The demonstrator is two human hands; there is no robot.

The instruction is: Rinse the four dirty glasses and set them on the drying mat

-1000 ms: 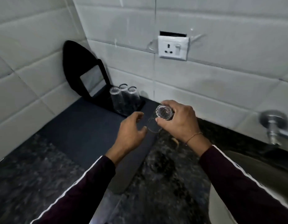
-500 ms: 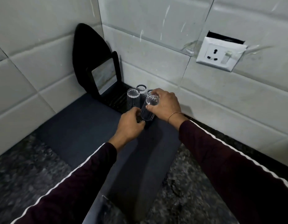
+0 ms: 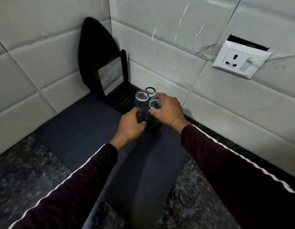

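A dark blue drying mat (image 3: 87, 138) covers the counter in the tiled corner. Several clear ribbed glasses stand upside down at its far end. My right hand (image 3: 168, 109) grips the nearest glass (image 3: 154, 104) from the right, its base up, standing on the mat. Beside it to the left is a second glass (image 3: 141, 98), and a third glass (image 3: 150, 90) shows behind them. My left hand (image 3: 131, 125) holds the lower part of the same cluster from the front; which glass it touches I cannot tell.
A black mirror stand (image 3: 110, 78) and a black oval board (image 3: 95, 52) lean in the corner behind the glasses. A white wall socket (image 3: 241, 62) sits on the right wall. Speckled dark granite counter (image 3: 198, 192) surrounds the mat.
My right hand carried the glass from over the counter to the far end of the mat and lowered it next to the others. My left hand followed to the glasses.
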